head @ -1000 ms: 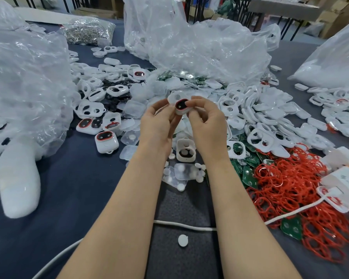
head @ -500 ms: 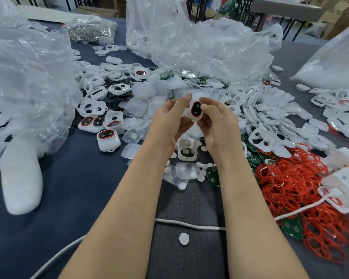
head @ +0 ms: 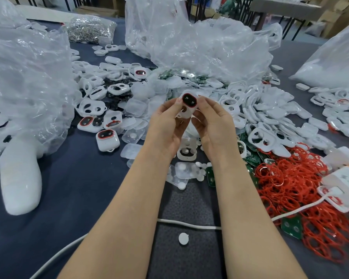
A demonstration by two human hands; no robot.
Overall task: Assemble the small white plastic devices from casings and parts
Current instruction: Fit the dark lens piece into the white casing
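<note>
Both hands are raised above the middle of the dark blue table (head: 79, 188) and share one small white device (head: 186, 112). The left hand (head: 167, 125) pinches its left side, the fingers curled close around the casing. The right hand (head: 214, 125) grips its right side in the same manner, thumb against the edge. The device is clear of the surface; its dark oval window with a red rim faces the camera. Directly below the hands, an open white casing (head: 186, 153) lies on the table, with small white discs (head: 198, 171) scattered just beside it. A finished device (head: 107, 138) rests left of centre, near clear plastic covers (head: 133, 135). A heap of white casing frames (head: 270, 109) spreads from the middle towards the right edge. A tangle of red rings (head: 290, 182) occupies the near right area, with green circuit boards (head: 291, 226) partly beneath it. A white cable (head: 189, 224) crosses the near edge, and a single white disc (head: 183, 238) lies just in front of it. Large clear plastic bags (head: 189, 43) stand along the far and left edges. A bag of metal parts (head: 89, 30) sits at the far left corner.
</note>
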